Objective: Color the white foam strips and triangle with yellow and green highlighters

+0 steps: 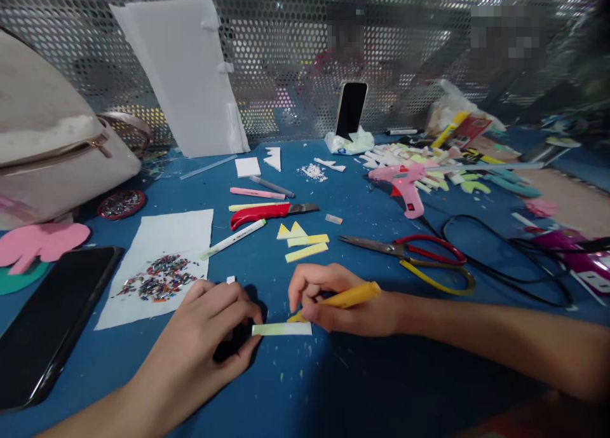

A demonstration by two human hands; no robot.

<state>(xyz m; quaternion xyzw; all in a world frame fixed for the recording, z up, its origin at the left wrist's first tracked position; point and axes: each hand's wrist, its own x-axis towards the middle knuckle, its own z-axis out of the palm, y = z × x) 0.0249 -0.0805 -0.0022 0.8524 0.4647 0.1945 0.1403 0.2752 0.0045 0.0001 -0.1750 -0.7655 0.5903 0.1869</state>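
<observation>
My left hand (pixel 214 327) pinches the left end of a narrow foam-like strip (pixel 281 329) between thumb and index finger. The strip lies flat on the blue table, pale green-yellow at the left and white towards the right end. In my right hand (pixel 340 298) is a yellow marker (pixel 355 295), its tip down at the strip's upper edge. Just beyond it lie yellow-coloured strips (pixel 307 252) and a piece with pointed yellow tips (pixel 290 231). A small white bit (pixel 231 280) sits by my left knuckles.
Beyond are a red-handled knife (pixel 262 215), several highlighters (pixel 236 238) and scissors (pixel 410 253). A pink glue gun (pixel 403 184) lies right, its black cable (pixel 505 273) looping. Left are a white sheet (pixel 178 234) with beads, a phone (pixel 57 311) and a bag (pixel 57 133).
</observation>
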